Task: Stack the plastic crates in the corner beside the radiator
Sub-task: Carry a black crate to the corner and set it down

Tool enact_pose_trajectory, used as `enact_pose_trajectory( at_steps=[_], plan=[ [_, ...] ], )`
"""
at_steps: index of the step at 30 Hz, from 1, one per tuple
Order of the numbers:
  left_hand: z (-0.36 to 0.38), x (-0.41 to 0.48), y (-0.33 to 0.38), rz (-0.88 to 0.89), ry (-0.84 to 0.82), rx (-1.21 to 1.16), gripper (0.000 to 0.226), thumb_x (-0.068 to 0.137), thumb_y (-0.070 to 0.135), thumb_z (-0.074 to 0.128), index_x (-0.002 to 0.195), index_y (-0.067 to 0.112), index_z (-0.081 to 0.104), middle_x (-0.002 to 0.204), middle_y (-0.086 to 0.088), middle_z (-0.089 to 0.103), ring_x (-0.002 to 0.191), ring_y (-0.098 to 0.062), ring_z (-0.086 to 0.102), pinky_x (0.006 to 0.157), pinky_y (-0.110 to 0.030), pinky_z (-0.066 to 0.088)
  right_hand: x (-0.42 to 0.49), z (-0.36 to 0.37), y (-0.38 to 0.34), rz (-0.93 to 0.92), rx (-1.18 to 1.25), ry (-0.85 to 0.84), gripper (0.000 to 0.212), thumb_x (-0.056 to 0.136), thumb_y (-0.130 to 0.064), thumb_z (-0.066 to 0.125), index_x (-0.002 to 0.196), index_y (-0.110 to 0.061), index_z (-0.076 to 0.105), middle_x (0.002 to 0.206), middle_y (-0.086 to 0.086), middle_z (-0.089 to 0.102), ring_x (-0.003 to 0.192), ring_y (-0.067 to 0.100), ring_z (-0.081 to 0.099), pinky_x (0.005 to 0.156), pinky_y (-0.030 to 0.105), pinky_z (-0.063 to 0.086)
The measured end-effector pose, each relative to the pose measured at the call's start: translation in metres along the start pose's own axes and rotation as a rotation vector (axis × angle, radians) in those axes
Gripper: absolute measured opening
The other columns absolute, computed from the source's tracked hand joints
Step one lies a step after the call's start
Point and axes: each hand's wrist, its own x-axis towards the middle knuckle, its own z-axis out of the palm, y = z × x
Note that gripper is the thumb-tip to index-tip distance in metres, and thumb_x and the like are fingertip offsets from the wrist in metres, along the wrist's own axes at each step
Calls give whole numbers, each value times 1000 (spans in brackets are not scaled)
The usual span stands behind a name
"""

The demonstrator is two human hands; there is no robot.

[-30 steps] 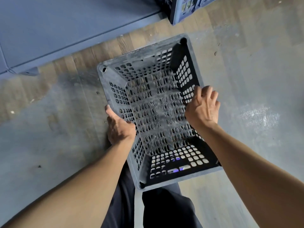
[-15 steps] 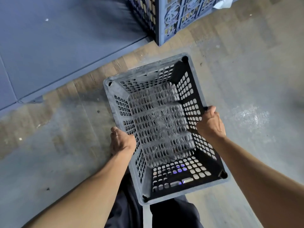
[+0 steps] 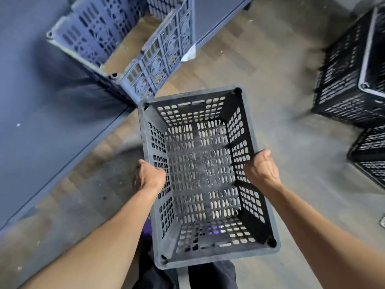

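Closer now is the blue crate (image 3: 125,44), and other crates (image 3: 343,80) show at the right. Both the left hand (image 3: 148,176) and the right hand (image 3: 261,171) grip the side rims of the empty black crate (image 3: 200,167), held above the floor (image 3: 291,142). It is not stacked yet.

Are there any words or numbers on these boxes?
No words or numbers can be read.
White tag on the blue crate: too blurred to read.
Round moulded marks on that crate's side: too blurred.
Grey crate and black crates: no writing shows.
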Motion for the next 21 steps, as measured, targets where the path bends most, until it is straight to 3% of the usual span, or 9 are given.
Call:
enact_pose_trajectory(
  at_steps=[3,8,12,16,21],
  plan=[
    [-8,-13,33,72,9,44,35,91,20,60,119,4,46,118,-17,61,105,-38,61,74,-38,44,-2,-29,13,-28,1,44,8,94,-7,40,99,-6,35,97,18,57,88,35,58,71,45,44],
    [-23,-31,91,172,14,91,39,92,20,58,124,5,43,130,-19,55,119,-40,53,94,-45,44,-2,-72,25,-11,67,90,10,93,-11,43,98,-7,36,91,12,55,76,26,54,67,41,41],
    [-33,-41,139,256,19,123,37,94,18,56,124,4,43,128,-19,56,117,-39,55,90,-43,44,1,-100,24,37,132,121,12,94,-14,42,102,-6,38,94,13,55,72,20,50,65,41,44],
    [-41,-40,184,333,32,146,38,94,15,58,127,1,45,128,-19,56,119,-37,54,94,-43,43,10,-122,10,139,224,164,30,99,-21,34,118,0,41,111,20,58,94,30,56,90,53,48],
    [-50,-23,235,404,15,164,48,93,15,58,135,-2,41,136,-23,49,126,-41,48,102,-47,40,25,-141,-18,220,275,230,23,104,-21,26,89,-10,40,105,16,57,87,25,53,88,47,46]
  ],
)
